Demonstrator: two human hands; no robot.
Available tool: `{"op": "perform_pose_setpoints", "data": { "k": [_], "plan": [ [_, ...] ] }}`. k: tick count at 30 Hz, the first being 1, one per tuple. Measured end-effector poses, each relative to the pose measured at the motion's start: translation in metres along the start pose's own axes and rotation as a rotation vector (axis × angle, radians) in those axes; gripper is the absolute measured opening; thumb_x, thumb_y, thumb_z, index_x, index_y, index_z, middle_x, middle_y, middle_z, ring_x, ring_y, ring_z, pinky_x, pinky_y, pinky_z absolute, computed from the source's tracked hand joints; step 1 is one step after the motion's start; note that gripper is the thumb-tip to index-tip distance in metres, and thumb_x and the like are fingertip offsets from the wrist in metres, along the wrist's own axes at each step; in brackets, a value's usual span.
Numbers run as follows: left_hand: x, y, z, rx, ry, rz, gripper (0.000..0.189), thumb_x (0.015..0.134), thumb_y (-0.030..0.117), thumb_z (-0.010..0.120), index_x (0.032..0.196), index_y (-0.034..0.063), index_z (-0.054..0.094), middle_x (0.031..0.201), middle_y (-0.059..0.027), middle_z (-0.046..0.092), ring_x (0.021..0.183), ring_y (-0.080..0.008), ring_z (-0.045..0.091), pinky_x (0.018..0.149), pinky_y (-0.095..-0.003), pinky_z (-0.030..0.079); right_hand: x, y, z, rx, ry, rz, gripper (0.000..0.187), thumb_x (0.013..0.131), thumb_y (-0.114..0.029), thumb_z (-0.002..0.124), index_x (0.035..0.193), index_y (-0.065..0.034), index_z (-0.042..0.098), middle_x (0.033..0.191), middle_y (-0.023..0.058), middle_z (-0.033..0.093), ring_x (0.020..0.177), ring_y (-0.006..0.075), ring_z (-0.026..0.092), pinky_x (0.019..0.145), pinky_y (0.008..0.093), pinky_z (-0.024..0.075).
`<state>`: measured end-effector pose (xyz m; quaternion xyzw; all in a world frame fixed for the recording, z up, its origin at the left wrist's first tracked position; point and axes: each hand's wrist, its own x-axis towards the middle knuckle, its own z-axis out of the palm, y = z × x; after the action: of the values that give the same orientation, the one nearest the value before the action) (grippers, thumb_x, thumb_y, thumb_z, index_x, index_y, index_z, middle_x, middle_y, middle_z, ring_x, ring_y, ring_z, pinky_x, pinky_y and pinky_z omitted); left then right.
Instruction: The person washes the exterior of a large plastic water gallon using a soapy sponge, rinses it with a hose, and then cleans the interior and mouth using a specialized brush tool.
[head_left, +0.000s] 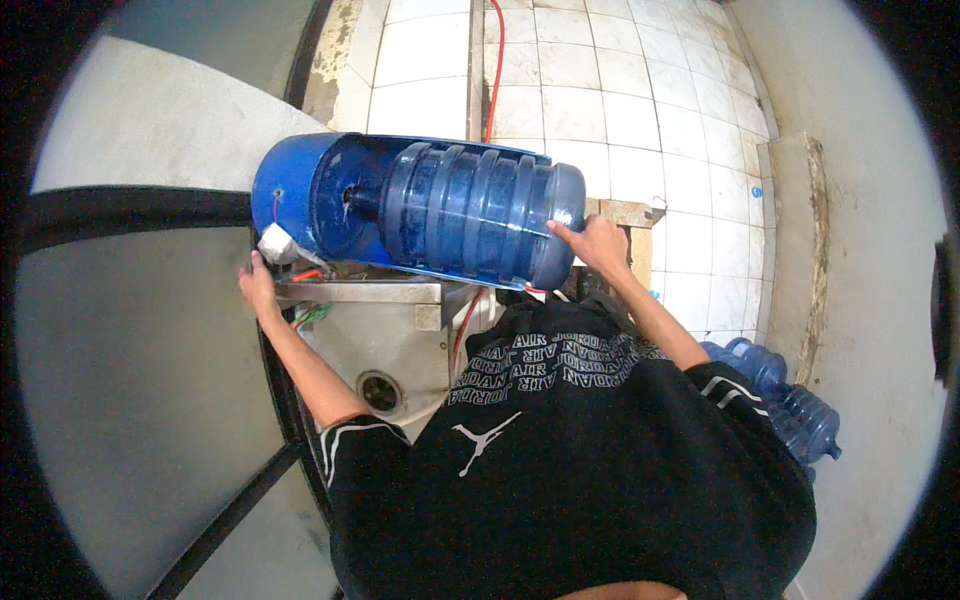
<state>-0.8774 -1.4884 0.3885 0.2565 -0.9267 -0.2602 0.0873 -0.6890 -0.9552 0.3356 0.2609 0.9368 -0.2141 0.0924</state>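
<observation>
A translucent blue ribbed water jug (472, 210) lies on its side in a cut-open blue plastic drum (296, 187). Its neck points left, towards a dark hole in the drum's inner wall. My right hand (602, 244) is at the jug's base, one digit laid along its rounded edge; the other fingers are partly hidden. At the drum's left end hangs a small white box (277, 242), partly wrapped in clear plastic, with a thin red wire running up to the drum. My left hand (259, 289) is just below this box, a fingertip at its edge; its grip is unclear.
Below the drum are a wooden bar (360, 292) and a pale basin-like surface with a round drain (380, 392). A red hose (495, 75) runs over the white tiles (570, 105). Several blue jugs (757, 367) are stacked at right, by a wall ledge (791, 247).
</observation>
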Motion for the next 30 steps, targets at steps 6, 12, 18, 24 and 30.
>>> {"op": "perform_pose_setpoints", "data": {
  "k": [6,12,18,24,30],
  "plan": [
    [0.0,0.002,0.035,0.521,-0.267,0.178,0.099,0.08,0.071,0.043,0.139,-0.0065,0.028,0.144,-0.0235,0.031,0.137,-0.0368,0.023,0.11,-0.0585,0.005,0.007,-0.008,0.002,0.018,-0.066,0.112,0.088,0.062,-0.081,0.057,0.065,0.0066,0.064,0.061,0.0223,0.062,0.062,0.0354,0.065,0.057,0.0443,0.0502],
    [-0.013,0.015,0.04,0.602,-0.253,0.153,0.12,0.068,0.073,0.059,0.139,-0.0133,0.016,0.144,-0.0312,0.025,0.136,-0.0417,0.023,0.109,-0.0591,0.012,0.015,-0.01,0.003,0.111,-0.074,0.165,0.083,0.064,-0.076,0.061,0.068,0.0067,0.065,0.063,0.0221,0.063,0.064,0.0328,0.066,0.058,0.0431,0.0503],
    [-0.012,0.016,0.037,0.567,-0.225,0.174,0.118,0.067,0.072,0.062,0.139,-0.0122,0.02,0.143,-0.0301,0.027,0.136,-0.038,0.027,0.108,-0.0585,0.018,0.084,0.005,0.009,0.039,-0.178,0.26,0.089,0.066,-0.079,0.055,0.073,0.0092,0.066,0.075,0.026,0.065,0.076,0.0327,0.066,0.07,0.0431,0.0504],
    [-0.007,0.023,0.037,0.544,-0.233,0.174,0.118,0.064,0.071,0.065,0.138,-0.0115,0.023,0.142,-0.0273,0.031,0.133,-0.0345,0.034,0.105,-0.0582,0.025,0.17,0.044,0.046,0.23,-0.377,0.22,0.078,0.073,-0.068,0.056,0.083,0.0081,0.068,0.077,0.0188,0.067,0.074,0.0302,0.066,0.069,0.0406,0.0509],
    [-0.002,0.015,0.038,0.496,-0.241,0.183,0.117,0.062,0.069,0.068,0.138,-0.0097,0.026,0.143,-0.0246,0.033,0.132,-0.0329,0.036,0.106,-0.0569,0.026,0.143,-0.023,0.005,0.339,-0.441,0.37,0.062,0.075,-0.058,0.062,0.095,0.0009,0.065,0.081,0.0114,0.064,0.071,0.0238,0.061,0.065,0.0372,0.0482]
  ]
}}
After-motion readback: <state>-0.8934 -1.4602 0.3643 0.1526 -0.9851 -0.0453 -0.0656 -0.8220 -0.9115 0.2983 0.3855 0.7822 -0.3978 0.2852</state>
